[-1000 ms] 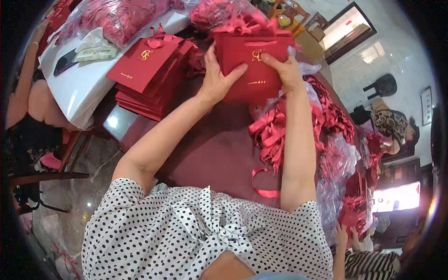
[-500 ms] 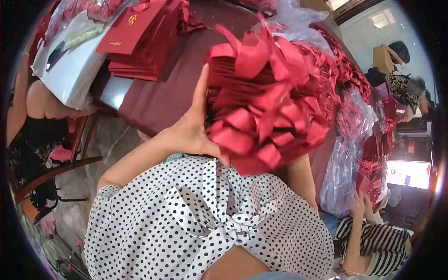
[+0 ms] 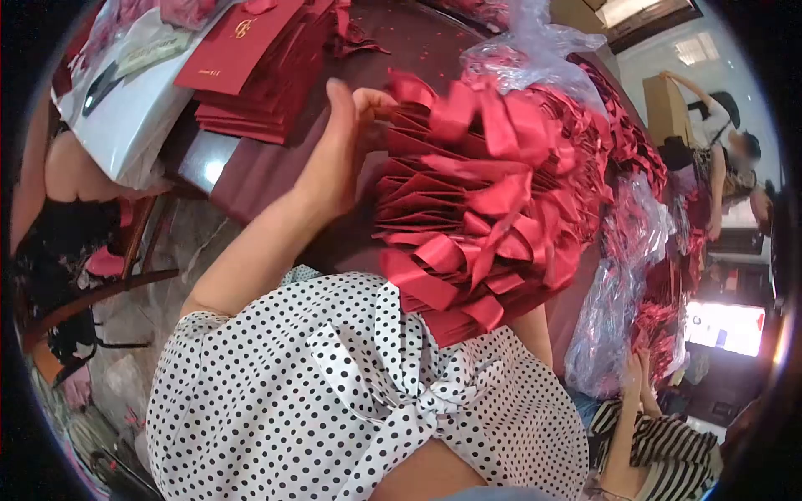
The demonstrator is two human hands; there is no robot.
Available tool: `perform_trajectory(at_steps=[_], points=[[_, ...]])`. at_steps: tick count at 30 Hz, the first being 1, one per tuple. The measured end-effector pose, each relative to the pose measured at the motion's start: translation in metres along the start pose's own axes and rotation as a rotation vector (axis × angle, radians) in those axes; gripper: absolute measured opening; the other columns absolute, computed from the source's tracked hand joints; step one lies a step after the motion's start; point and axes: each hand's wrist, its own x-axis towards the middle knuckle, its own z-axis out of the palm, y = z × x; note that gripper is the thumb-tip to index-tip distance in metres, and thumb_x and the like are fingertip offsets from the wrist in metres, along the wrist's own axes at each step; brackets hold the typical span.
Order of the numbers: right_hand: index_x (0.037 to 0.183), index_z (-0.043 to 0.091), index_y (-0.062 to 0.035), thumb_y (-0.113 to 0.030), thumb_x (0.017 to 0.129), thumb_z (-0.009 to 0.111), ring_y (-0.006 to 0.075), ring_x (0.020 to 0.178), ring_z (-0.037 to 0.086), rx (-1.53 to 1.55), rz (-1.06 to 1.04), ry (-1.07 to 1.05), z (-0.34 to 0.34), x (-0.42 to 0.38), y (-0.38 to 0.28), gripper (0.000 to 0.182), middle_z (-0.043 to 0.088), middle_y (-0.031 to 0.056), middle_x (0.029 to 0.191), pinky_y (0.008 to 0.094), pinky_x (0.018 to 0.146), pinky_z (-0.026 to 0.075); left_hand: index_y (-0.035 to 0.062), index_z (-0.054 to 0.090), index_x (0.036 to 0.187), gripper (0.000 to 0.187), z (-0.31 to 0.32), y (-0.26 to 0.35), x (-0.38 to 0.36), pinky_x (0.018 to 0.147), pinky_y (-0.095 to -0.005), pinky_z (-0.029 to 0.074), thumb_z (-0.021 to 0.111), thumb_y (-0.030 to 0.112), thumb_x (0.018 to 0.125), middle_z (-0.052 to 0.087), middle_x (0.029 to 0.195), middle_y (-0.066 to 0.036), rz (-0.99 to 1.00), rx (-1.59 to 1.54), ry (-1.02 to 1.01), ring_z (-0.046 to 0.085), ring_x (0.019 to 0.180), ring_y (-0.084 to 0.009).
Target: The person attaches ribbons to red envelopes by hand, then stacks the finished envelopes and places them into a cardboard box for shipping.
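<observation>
A thick stack of red paper gift bags with satin ribbons (image 3: 468,209) fills the middle of the view, tilted over my lap, its folded edges facing left. My left hand (image 3: 347,142) is at the stack's far left corner, thumb raised and apart, fingers reaching toward the bag edges. Part of those fingers passes behind the ribbons. My right hand is hidden behind the stack; only the right forearm (image 3: 535,334) shows below it. More red bags with gold lettering (image 3: 242,50) stand in a pile on the table at the upper left.
The dark red table (image 3: 276,179) runs beneath the bags. Clear plastic wrapping (image 3: 606,309) and further ribboned bags lie on the right. A white package (image 3: 125,125) sits at the upper left. A person in a striped top (image 3: 668,451) works at the lower right; others are beyond.
My left hand has shifted up along the stack's left side, and its thumb has left the lower edge. The stack has moved slightly down toward my lap.
</observation>
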Motion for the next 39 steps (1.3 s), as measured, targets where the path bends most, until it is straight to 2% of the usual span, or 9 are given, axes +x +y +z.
perform_trajectory(at_steps=[4,7,14,26,32,35,37,38,39], points=[[0.12,0.045,-0.0058,-0.019,0.072,0.067,0.0225,0.105,0.05,0.036,-0.017,0.015,0.003,0.016,0.006,0.055,0.052,0.0072,0.117,0.0388,0.093,0.038,0.01,0.054,0.114,0.061,0.034,0.009,0.016,0.088,-0.0376,0.044,0.038,0.061,0.085,0.058,0.112,-0.008,-0.305,0.013,0.146,0.056,0.101,-0.0208],[0.121,0.044,-0.0062,-0.02,0.072,0.067,0.0228,0.106,0.049,0.06,-0.02,0.027,0.002,0.021,0.008,0.055,0.052,0.0071,0.118,0.0392,0.094,0.037,0.0047,0.035,0.131,0.074,0.025,0.01,0.016,0.097,-0.0349,0.037,0.032,0.063,0.085,0.045,0.127,-0.01,-0.232,0.194,-0.212,0.044,0.117,-0.0199],[0.122,0.043,-0.0071,-0.022,0.074,0.065,0.0234,0.109,0.048,0.096,-0.015,0.053,0.002,0.023,0.017,0.055,0.051,0.0066,0.12,0.0401,0.096,0.035,0.0002,0.006,0.139,0.105,0.017,-0.008,-0.01,0.101,-0.0368,0.03,0.038,0.074,0.072,0.031,0.136,-0.014,0.163,0.439,-0.401,0.038,0.122,-0.0237],[0.125,0.042,-0.0087,-0.025,0.077,0.062,0.0246,0.113,0.045,0.09,-0.053,0.01,0.004,0.013,0.022,0.055,0.048,0.0059,0.123,0.0417,0.099,0.032,-0.0015,0.025,0.13,0.101,0.002,-0.005,-0.065,0.098,-0.0374,0.033,0.068,0.05,0.055,0.043,0.125,-0.016,-0.21,0.737,-0.298,0.044,0.115,-0.0259],[0.126,0.041,-0.0095,-0.027,0.078,0.061,0.0252,0.115,0.044,-0.525,-0.334,-0.299,-0.007,-0.007,0.025,0.055,0.047,0.0056,0.125,0.0425,0.101,0.031,-0.0016,0.036,0.125,0.098,-0.004,0.01,-0.079,0.097,-0.0379,0.036,0.081,0.035,0.046,0.049,0.12,-0.017,-0.493,1.42,-0.421,0.047,0.111,-0.0276],[0.126,0.04,-0.0099,-0.028,0.079,0.06,0.0255,0.116,0.043,-0.783,-0.507,-0.481,-0.012,-0.008,0.037,0.055,0.047,0.0054,0.126,0.0428,0.102,0.03,-0.0009,0.042,0.122,0.094,-0.015,0.002,-0.064,0.098,-0.0385,0.034,0.081,0.041,0.047,0.049,0.12,-0.015,-0.244,1.299,-0.436,0.046,0.113,-0.0279],[0.12,0.044,-0.0072,-0.025,0.072,0.068,0.0219,0.111,0.047,-0.041,-0.053,-0.275,0.012,0.009,0.013,0.057,0.053,0.0046,0.116,0.0409,0.098,0.035,-0.0003,0.046,0.119,0.092,-0.028,-0.01,-0.043,0.099,-0.0392,0.032,0.079,0.049,0.049,0.048,0.122,-0.013,0.051,1.015,-0.441,0.044,0.114,-0.0278],[0.12,0.044,-0.0064,-0.024,0.071,0.069,0.0221,0.11,0.048,-0.03,-0.064,-0.213,0.015,0.017,0.005,0.058,0.053,0.0058,0.115,0.0399,0.097,0.036,0.0,0.048,0.118,0.091,-0.027,-0.011,-0.027,0.1,-0.0395,0.03,0.077,0.054,0.05,0.047,0.122,-0.012,0.116,0.911,-0.443,0.043,0.115,-0.0278],[0.119,0.045,-0.0056,-0.022,0.069,0.07,0.0223,0.108,0.049,-0.156,-0.142,-0.168,0.018,0.027,0.0,0.058,0.054,0.007,0.115,0.0389,0.096,0.036,0.0022,0.019,0.135,0.133,-0.019,-0.003,-0.014,0.097,-0.0346,0.034,0.09,0.038,0.028,0.044,0.123,-0.011,0.049,0.869,-0.467,0.044,0.112,-0.0203]])
